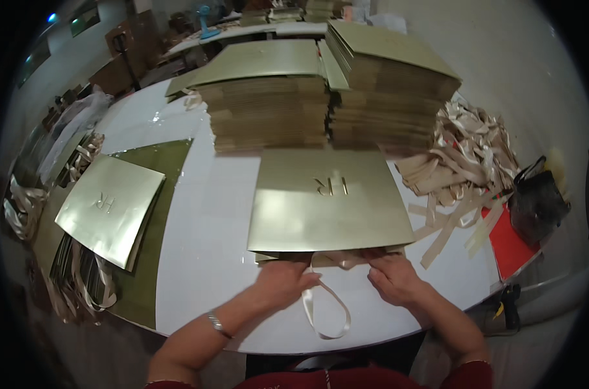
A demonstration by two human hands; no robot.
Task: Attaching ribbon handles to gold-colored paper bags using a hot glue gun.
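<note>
We list one shiny pale-gold flat paper bag [330, 217], lying on the white tabletop [207, 233] between two tall stacks and the person. Left hand [283, 282] and right hand [394, 279]: at its near edge, fingertips hidden; how tightly they close, we cannot tell. One looped cream satin ribbon [336, 334], beside the left thumb. One tangled beige ribbon heap [466, 155], right.

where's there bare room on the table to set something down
A wide bare patch of white table lies between the green sheet and the middle gold bag. A smaller one lies between the right hand and red sheet. Tall stacks and loose ribbons crowd the back and right.
</note>
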